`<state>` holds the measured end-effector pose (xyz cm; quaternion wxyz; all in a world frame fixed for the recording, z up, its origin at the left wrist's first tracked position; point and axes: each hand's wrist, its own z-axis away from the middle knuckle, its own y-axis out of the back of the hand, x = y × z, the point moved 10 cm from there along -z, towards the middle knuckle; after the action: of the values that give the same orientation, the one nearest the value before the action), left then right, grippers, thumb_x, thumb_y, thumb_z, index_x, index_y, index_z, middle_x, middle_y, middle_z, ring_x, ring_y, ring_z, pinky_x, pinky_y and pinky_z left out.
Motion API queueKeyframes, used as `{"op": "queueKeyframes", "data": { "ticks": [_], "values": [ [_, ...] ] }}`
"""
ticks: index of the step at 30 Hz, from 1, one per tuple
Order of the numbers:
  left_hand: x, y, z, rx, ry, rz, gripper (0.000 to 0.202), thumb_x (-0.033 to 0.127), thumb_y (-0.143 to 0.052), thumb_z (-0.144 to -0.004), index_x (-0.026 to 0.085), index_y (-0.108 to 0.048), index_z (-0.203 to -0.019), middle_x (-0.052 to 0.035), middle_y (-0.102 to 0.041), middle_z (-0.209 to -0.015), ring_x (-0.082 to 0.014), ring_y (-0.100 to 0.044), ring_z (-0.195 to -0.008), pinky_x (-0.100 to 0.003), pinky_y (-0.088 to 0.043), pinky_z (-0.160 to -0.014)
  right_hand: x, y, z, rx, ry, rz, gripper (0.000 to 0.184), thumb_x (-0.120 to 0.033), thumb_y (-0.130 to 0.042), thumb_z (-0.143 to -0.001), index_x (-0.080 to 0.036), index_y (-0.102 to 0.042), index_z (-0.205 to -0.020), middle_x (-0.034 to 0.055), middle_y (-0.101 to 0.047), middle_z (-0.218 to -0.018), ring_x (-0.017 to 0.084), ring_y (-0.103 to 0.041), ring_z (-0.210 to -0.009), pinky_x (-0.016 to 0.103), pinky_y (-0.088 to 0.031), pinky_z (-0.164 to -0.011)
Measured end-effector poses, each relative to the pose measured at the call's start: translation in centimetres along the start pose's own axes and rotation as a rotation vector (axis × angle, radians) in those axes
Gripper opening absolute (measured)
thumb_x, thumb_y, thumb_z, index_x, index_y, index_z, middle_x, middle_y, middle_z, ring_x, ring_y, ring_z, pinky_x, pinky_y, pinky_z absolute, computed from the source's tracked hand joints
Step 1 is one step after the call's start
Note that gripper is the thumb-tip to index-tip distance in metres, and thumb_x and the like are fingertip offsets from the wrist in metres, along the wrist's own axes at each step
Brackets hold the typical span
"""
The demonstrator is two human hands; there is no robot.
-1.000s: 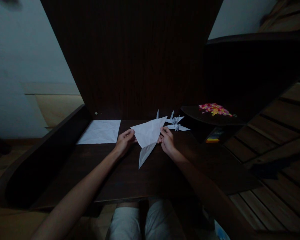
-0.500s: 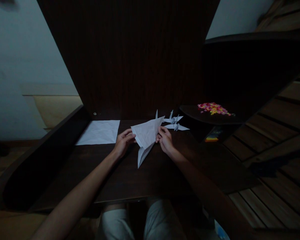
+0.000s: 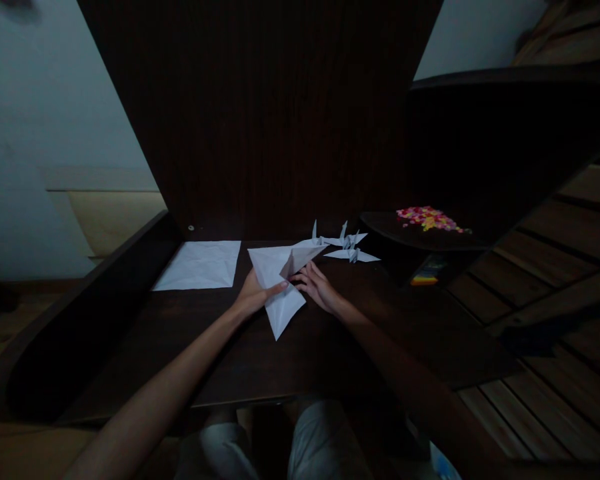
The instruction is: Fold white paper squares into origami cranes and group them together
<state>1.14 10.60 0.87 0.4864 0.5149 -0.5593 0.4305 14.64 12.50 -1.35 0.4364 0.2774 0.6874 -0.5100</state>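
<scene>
A moment ago both hands held the folded paper [image 3: 280,293] up off the desk [image 3: 220,360], pinched at either side. Now I see it lowered onto the dark wood and opened wider, so the folding goes on against the surface and not in the air.

The left hand [image 3: 253,297] grips its left edge, thumb laid across the top. The right hand [image 3: 317,287] holds nothing; its fingers are stretched flat, tips against the paper's right side under a raised flap.

The paper lies in the middle of the desk, kite-shaped. Its long axis runs from the far edge towards me, and the sharp tip points at the person's lap, leaning slightly left. The light is dim, so the flap's exact crease is, I think, beyond telling.

A flat sheet [image 3: 200,265] lies to the left, and paper cranes [image 3: 347,247] stand just behind.
</scene>
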Motion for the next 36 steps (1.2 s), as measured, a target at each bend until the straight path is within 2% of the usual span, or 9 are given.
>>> {"op": "queueKeyframes", "data": {
  "ticks": [3,7,12,15,19,23,27,32,36],
  "values": [
    [0.8,-0.2,0.1,0.005,-0.056,-0.013,0.076,0.032,-0.083,-0.052,0.015,-0.049,-0.118,-0.0135,-0.062,-0.117,-0.0282,-0.059,-0.108,-0.042,-0.047,-0.093,-0.1,-0.9,0.4,-0.074,-0.008,-0.002,0.049,-0.047,-0.074,-0.066,-0.027,-0.054,-0.106,0.0046,-0.063,-0.105,0.017,-0.061,-0.089,0.028,-0.051,-0.069],
    [1.4,0.7,0.1,0.109,-0.112,-0.071,0.084,0.028,-0.085,-0.048,0.015,-0.044,-0.121,-0.0147,-0.058,-0.120,-0.0281,-0.055,-0.113,-0.043,-0.042,-0.097,-0.1,-1.4,0.5,-0.130,-0.008,-0.011,0.070,-0.036,-0.082,-0.056,-0.028,-0.052,-0.119,0.0085,-0.059,-0.122,0.019,-0.061,-0.097,0.034,-0.053,-0.078],
    [1.2,1.1,0.1,0.124,-0.156,-0.102,0.087,0.030,-0.085,-0.050,0.018,-0.041,-0.124,-0.0133,-0.057,-0.121,-0.0274,-0.054,-0.112,-0.042,-0.042,-0.096,1.0,-0.2,0.2,-0.080,-0.054,0.006,0.097,-0.019,-0.085,-0.046,-0.032,-0.041,-0.131,0.0112,-0.046,-0.139,0.020,-0.058,-0.108,0.038,-0.053,-0.084],
    [1.3,1.5,0.2,0.171,-0.163,-0.163,0.090,0.031,-0.085,-0.048,0.019,-0.040,-0.125,-0.0117,-0.055,-0.123,-0.0266,-0.054,-0.113,-0.039,-0.042,-0.096,0.9,-0.2,0.3,-0.067,-0.044,0.076,0.103,-0.012,-0.085,-0.042,-0.031,-0.041,-0.132,0.0083,-0.051,-0.135,0.019,-0.058,-0.110,0.038,-0.053,-0.086],
    [1.3,1.5,0.1,0.171,-0.144,-0.183,0.076,0.033,-0.081,-0.056,0.020,-0.045,-0.121,-0.0096,-0.058,-0.118,-0.0250,-0.056,-0.107,-0.038,-0.043,-0.094,0.3,-0.1,0.3,-0.013,0.018,0.197,0.070,-0.016,-0.082,-0.052,-0.024,-0.057,-0.117,0.0043,-0.065,-0.115,0.018,-0.063,-0.099,0.033,-0.053,-0.085],
    [0.8,2.6,-0.5,0.217,-0.109,-0.141,0.047,0.034,-0.069,-0.070,0.018,-0.053,-0.111,-0.0089,-0.063,-0.106,-0.0232,-0.060,-0.097,-0.037,-0.046,-0.087,0.3,2.4,-0.1,0.196,0.015,0.237,0.030,-0.026,-0.077,-0.061,-0.018,-0.066,-0.088,0.0040,-0.072,-0.088,0.019,-0.066,-0.080,0.033,-0.055,-0.074],
    [0.2,5.2,-1.0,0.354,-0.087,-0.061,0.035,0.030,-0.070,-0.066,0.016,-0.060,-0.096,-0.0071,-0.067,-0.095,-0.0227,-0.062,-0.089,-0.034,-0.049,-0.080,-0.6,4.5,-0.1,0.367,0.107,0.185,0.026,-0.026,-0.074,-0.062,-0.017,-0.066,-0.085,0.0041,-0.073,-0.088,0.019,-0.067,-0.081,0.033,-0.053,-0.079],
    [-0.8,8.7,-0.7,0.584,0.006,0.031,0.027,0.031,-0.074,-0.061,0.013,-0.065,-0.079,-0.0060,-0.068,-0.079,-0.0199,-0.062,-0.074,-0.029,-0.049,-0.065,-1.5,5.2,0.1,0.436,0.190,0.030,0.026,-0.024,-0.072,-0.063,-0.018,-0.064,-0.087,0.0031,-0.073,-0.092,0.020,-0.066,-0.090,0.035,-0.053,-0.084],
    [-0.7,9.6,-1.2,0.592,-0.031,0.127,0.023,0.031,-0.074,-0.059,0.014,-0.065,-0.072,-0.0018,-0.065,-0.067,-0.0156,-0.059,-0.063,-0.024,-0.047,-0.057,-1.9,5.3,0.0,0.431,0.201,0.004,0.022,-0.025,-0.071,-0.065,-0.018,-0.063,-0.085,0.0037,-0.073,-0.093,0.021,-0.065,-0.095,0.035,-0.053,-0.083]
  ]
}}
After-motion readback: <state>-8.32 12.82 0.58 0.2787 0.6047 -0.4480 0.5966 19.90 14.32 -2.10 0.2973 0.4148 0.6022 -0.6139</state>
